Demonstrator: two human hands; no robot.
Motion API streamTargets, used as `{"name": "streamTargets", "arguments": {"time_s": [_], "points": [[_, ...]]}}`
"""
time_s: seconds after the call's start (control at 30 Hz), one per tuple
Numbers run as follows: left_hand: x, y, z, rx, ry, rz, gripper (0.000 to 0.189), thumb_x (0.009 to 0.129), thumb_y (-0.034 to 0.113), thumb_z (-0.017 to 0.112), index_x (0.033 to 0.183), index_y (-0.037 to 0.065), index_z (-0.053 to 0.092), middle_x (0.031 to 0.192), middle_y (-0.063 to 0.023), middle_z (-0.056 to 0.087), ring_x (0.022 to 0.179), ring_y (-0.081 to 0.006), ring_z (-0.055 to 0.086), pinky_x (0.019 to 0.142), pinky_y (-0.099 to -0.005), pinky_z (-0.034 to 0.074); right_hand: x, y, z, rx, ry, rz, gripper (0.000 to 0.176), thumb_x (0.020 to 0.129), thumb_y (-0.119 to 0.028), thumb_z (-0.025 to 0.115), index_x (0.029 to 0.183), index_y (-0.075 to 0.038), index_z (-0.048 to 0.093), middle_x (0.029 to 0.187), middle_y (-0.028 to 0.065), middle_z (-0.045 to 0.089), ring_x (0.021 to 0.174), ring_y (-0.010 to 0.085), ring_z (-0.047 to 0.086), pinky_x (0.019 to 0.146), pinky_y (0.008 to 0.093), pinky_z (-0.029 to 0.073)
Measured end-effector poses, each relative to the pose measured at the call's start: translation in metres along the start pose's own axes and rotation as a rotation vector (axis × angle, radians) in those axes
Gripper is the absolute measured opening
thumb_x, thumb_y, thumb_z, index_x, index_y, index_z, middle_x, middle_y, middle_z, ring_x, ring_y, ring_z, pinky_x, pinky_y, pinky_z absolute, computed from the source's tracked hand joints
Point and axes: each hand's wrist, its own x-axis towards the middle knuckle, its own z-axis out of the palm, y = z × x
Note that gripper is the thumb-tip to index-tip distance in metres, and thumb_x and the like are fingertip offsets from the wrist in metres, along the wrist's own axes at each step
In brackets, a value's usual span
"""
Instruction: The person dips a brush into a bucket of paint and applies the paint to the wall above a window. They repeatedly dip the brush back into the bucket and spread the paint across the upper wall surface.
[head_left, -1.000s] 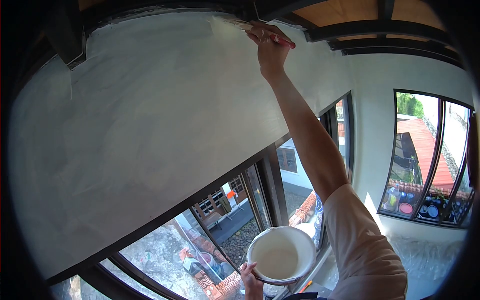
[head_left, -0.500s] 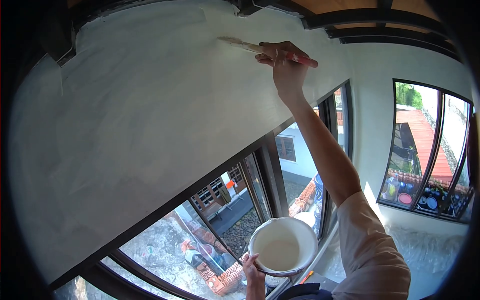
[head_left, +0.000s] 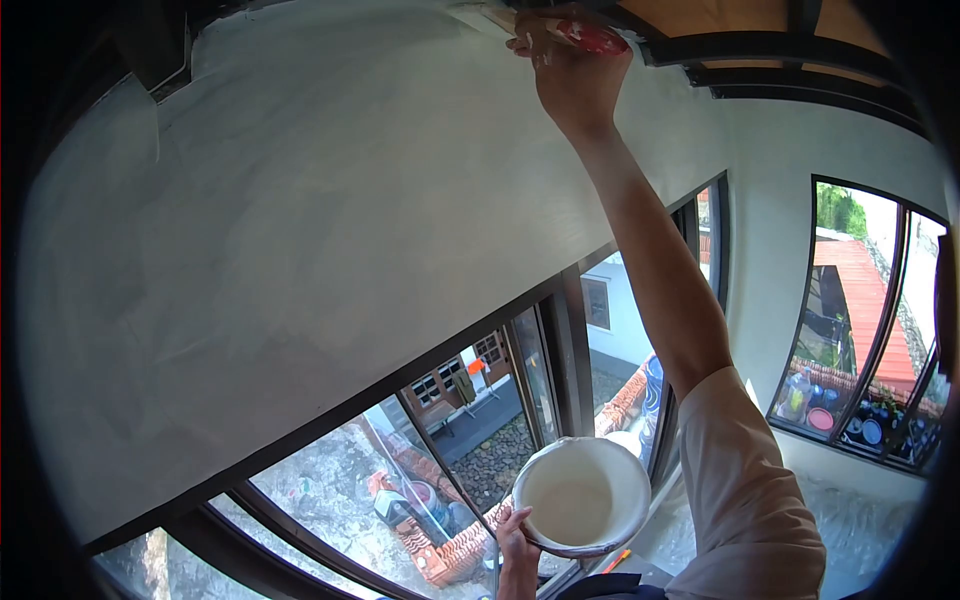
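The step in hand looks like brushing white paint onto the very top of the wall [head_left: 300,250]. The right hand [head_left: 572,75] is stretched up high. Its grip is closed tight on the brush [head_left: 590,38], with the fingers wrapped round the red handle. The brush sticks out of the grip to the left. Its hairs lie against the wall, close under the dark beams [head_left: 760,45] of the ceiling. The tip is partly cut off by the top of the picture, so I cannot tell how much paint is on it. Low down, the left hand [head_left: 515,548] holds the paint bowl [head_left: 630,470]. That grip is closed too, with the fingers curled over the rim. The bowl is white inside and has paint in the bottom. It is well apart from the brush, down by the window frame [head_left: 560,340] and just beside the sleeve [head_left: 740,500] of the raised arm. I think the next move calls for a slow, careful stroke along the top edge, so no white gets on the dark beams. The bowl needs to stay level so nothing spills.
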Motion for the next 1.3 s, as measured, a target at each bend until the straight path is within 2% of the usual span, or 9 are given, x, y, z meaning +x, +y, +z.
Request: {"name": "streamTargets", "arguments": {"time_s": [0.2, 0.4, 0.47, 0.67, 0.83, 0.87, 0.97, 1.17, 1.3], "points": [[0.005, -0.001, -0.011, -0.027, 0.024, 0.039, 0.017, 0.072, -0.007, 0.057, 0.086, 0.002, 0.054, 0.087, -0.0112, 0.062, 0.081, -0.0229, 0.063, 0.078, -0.0334, 0.052, 0.024, -0.009, 0.041, -0.372, -0.151, 0.161, 0.020, 0.084, -0.007, 0.063, 0.067, 0.000, 0.055, 0.061, 0.0072, 0.058, 0.053, 0.0171, 0.051, 0.049, 0.0313, 0.041], [0.009, -0.001, -0.007, -0.035, 0.006, 0.036, 0.024, 0.072, -0.008, 0.058, 0.095, -0.001, 0.058, 0.091, -0.0129, 0.064, 0.084, -0.0233, 0.065, 0.078, -0.0325, 0.053, 0.044, -0.074, 0.071, 0.336, -0.282, 0.247, 0.015, 0.087, -0.004, 0.057, 0.075, 0.004, 0.052, 0.064, 0.0108, 0.059, 0.055, 0.0206, 0.064, 0.047, 0.0296, 0.052], [0.008, -0.003, -0.009, -0.051, 0.015, 0.046, 0.022, 0.073, -0.007, 0.059, 0.094, -0.001, 0.058, 0.090, -0.0117, 0.064, 0.083, -0.0223, 0.064, 0.077, -0.0326, 0.053, 0.050, -0.042, 0.060, 0.399, -0.182, 0.554, 0.012, 0.090, -0.004, 0.052, 0.082, 0.004, 0.050, 0.071, 0.0128, 0.061, 0.057, 0.0249, 0.067, 0.048, 0.0314, 0.058], [0.008, -0.005, -0.012, -0.031, 0.020, 0.015, 0.014, 0.073, -0.006, 0.059, 0.081, 0.004, 0.053, 0.084, -0.0089, 0.062, 0.079, -0.0209, 0.062, 0.077, -0.0326, 0.051, 0.051, 0.006, -0.007, -0.038, 0.151, 0.485, 0.012, 0.089, -0.004, 0.052, 0.079, 0.002, 0.051, 0.067, 0.0128, 0.059, 0.052, 0.0268, 0.065, 0.046, 0.0316, 0.058], [0.002, -0.004, -0.005, 0.035, 0.023, -0.010, 0.012, 0.075, -0.004, 0.057, 0.079, 0.005, 0.051, 0.084, -0.0092, 0.061, 0.081, -0.0202, 0.061, 0.079, -0.0336, 0.050, 0.020, -0.033, 0.060, -0.215, -0.416, -0.108, 0.015, 0.090, -0.006, 0.051, 0.076, -0.001, 0.047, 0.065, 0.0095, 0.057, 0.050, 0.0206, 0.062, 0.047, 0.0279, 0.057], [-0.002, -0.001, 0.003, 0.052, 0.043, -0.020, 0.012, 0.075, -0.003, 0.057, 0.079, 0.006, 0.050, 0.082, -0.0081, 0.060, 0.079, -0.0194, 0.060, 0.078, -0.0332, 0.050, 0.005, -0.063, 0.079, -0.245, -0.425, 0.050, 0.023, 0.080, -0.022, 0.064, 0.090, -0.002, 0.068, 0.066, 0.0139, 0.065, 0.066, 0.0280, 0.065, 0.067, 0.0372, 0.054], [-0.010, 0.005, 0.018, 0.056, 0.033, -0.051, 0.012, 0.075, -0.003, 0.057, 0.079, 0.006, 0.050, 0.082, -0.0077, 0.059, 0.078, -0.0195, 0.060, 0.078, -0.0335, 0.049, -0.002, -0.133, 0.108, 0.022, -0.595, 0.165, 0.030, 0.077, -0.021, 0.066, 0.091, 0.006, 0.065, 0.079, 0.0231, 0.066, 0.080, 0.0378, 0.064, 0.078, 0.0390, 0.053], [-0.002, -0.008, 0.002, 0.057, -0.001, -0.036, 0.012, 0.076, -0.003, 0.057, 0.084, 0.005, 0.053, 0.091, -0.0102, 0.061, 0.085, -0.0217, 0.062, 0.082, -0.0348, 0.050, 0.006, -0.031, 0.058, 0.546, -0.188, 0.509, 0.016, 0.091, -0.007, 0.049, 0.076, -0.003, 0.045, 0.066, 0.0089, 0.057, 0.051, 0.0199, 0.063, 0.048, 0.0284, 0.057], [0.001, -0.006, 0.001, 0.008, 0.047, -0.033, 0.016, 0.076, -0.004, 0.057, 0.090, 0.003, 0.055, 0.093, -0.0111, 0.063, 0.087, -0.0225, 0.063, 0.083, -0.0351, 0.051, 0.033, -0.005, -0.001, -0.044, 0.044, 0.478, 0.012, 0.090, -0.004, 0.051, 0.079, 0.001, 0.051, 0.066, 0.0079, 0.057, 0.052, 0.0194, 0.065, 0.045, 0.0291, 0.056]]}}
